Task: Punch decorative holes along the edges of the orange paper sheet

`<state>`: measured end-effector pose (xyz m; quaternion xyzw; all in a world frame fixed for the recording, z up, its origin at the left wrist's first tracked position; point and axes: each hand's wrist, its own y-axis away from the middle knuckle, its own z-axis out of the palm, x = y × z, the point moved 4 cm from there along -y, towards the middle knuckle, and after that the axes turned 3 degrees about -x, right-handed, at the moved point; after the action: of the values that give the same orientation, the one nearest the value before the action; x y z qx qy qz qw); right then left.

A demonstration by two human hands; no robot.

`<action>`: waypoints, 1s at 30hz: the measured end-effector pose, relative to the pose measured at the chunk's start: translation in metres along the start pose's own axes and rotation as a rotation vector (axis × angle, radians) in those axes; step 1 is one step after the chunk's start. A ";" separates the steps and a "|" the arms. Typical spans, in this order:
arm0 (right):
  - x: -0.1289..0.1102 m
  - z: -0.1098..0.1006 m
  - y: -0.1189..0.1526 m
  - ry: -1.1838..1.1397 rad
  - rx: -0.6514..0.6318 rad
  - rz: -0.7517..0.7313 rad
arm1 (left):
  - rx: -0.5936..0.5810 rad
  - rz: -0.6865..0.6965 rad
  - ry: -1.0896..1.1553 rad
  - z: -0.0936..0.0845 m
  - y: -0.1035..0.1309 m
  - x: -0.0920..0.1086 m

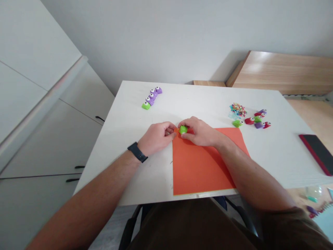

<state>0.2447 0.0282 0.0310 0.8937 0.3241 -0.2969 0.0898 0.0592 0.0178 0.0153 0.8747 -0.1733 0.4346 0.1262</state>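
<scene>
My right hand (197, 131) holds a small green toy figure (183, 130) between thumb and fingers, low over the upper left corner of an orange sheet (200, 170). Its underside is partly covered by the fingertips. Close by on the left, my left hand (161, 136) has its fingers curled, thumb and index finger drawn together at the sheet's corner. Whatever these fingertips pinch, if anything, is too small to make out. The sheet lies flat on the white table (145, 184), partly under my right forearm.
At the back left, several purple figures (153, 95) with big eyes stand in a row with a green one (146, 105). On the right lie a pile of colourful small pieces (238, 109) and several red, green and purple figures (258, 119). A dark, red-edged object (317, 152) sits far right.
</scene>
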 end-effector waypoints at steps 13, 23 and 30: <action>-0.001 0.001 -0.001 -0.005 0.016 -0.013 | 0.002 0.015 0.003 0.001 -0.001 0.001; -0.001 0.002 -0.002 0.009 0.011 -0.002 | -0.003 0.010 -0.002 0.002 0.000 0.003; -0.001 0.003 -0.003 0.014 0.023 0.001 | 0.000 0.019 -0.024 0.002 0.000 0.003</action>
<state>0.2415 0.0290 0.0294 0.8968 0.3210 -0.2945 0.0775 0.0619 0.0162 0.0167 0.8784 -0.1829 0.4251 0.1199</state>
